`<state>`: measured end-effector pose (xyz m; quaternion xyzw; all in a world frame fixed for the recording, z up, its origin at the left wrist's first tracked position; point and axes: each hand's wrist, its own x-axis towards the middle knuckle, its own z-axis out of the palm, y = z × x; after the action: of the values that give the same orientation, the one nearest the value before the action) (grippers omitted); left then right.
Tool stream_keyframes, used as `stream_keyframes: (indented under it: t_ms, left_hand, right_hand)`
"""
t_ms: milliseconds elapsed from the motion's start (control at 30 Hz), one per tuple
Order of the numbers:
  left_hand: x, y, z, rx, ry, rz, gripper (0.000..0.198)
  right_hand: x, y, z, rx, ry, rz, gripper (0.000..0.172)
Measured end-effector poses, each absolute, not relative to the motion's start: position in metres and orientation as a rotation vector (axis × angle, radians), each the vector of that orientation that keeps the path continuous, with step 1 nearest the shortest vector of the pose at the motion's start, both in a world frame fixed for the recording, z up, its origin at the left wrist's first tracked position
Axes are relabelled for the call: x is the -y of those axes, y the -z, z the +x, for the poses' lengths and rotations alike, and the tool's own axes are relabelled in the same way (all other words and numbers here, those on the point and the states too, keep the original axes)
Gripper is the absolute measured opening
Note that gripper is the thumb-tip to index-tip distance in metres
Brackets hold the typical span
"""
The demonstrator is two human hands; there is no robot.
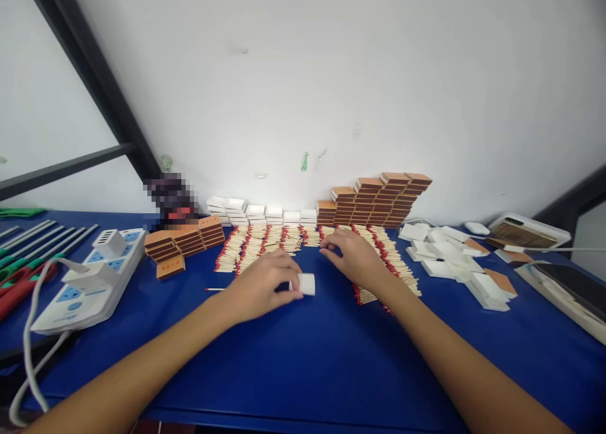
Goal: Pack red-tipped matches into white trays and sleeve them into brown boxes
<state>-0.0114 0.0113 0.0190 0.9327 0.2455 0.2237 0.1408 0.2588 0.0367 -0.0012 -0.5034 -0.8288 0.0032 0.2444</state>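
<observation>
A small white matchbox tray (307,284) stands on the blue table, its near end held between the thumb and fingers of my left hand (267,281). Over the rows of red-tipped matches (310,237) hovers my right hand (350,252), its thumb and fingertips brought close together in a pinch. Whether a match is between those tips I cannot make out. More matches (392,263) lie in thick rows under and beside my right wrist. One loose match (214,289) lies left of my left hand.
Brown matchboxes (369,200) are stacked along the wall, more (184,240) at left. White trays (255,213) line the back; others lie in a heap (449,254) at right. A power strip (101,295) and scissors (21,282) are at left, a phone (572,289) at far right.
</observation>
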Motion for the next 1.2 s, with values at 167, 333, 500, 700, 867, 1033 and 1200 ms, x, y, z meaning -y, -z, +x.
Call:
stream_keyframes:
  t_ms: [167,333,500,700,867,1033,1200]
  left_hand:
    - [0.005,-0.001,-0.004,-0.692,-0.644,2.618,0.041]
    - [0.003,0.002,-0.012,-0.78,-0.697,2.677,0.055]
    - [0.003,0.003,-0.016,-0.788,-0.759,2.711,0.028]
    - [0.006,0.002,-0.013,-0.811,-0.73,2.731,0.037]
    - [0.007,0.004,-0.01,-0.795,-0.737,2.769,0.035]
    - [0.006,0.004,-0.01,-0.812,-0.738,2.755,0.025]
    - [0.001,0.002,-0.014,-0.961,-0.801,2.762,0.024]
  right_hand:
    - [-0.056,0.009,0.249,2.302,-0.033,-1.371,0.009]
    - [-0.06,0.014,0.246,2.309,-0.029,-1.378,0.008]
    - [-0.062,0.016,0.251,2.323,0.026,-1.365,0.01]
    - [-0.061,0.017,0.252,2.337,0.069,-1.338,0.007]
    - [-0.061,0.017,0.251,2.371,0.059,-1.316,0.014]
    - [-0.058,0.016,0.249,2.413,0.119,-1.293,0.018]
    - [-0.04,0.004,0.249,2.423,0.186,-1.25,0.016]
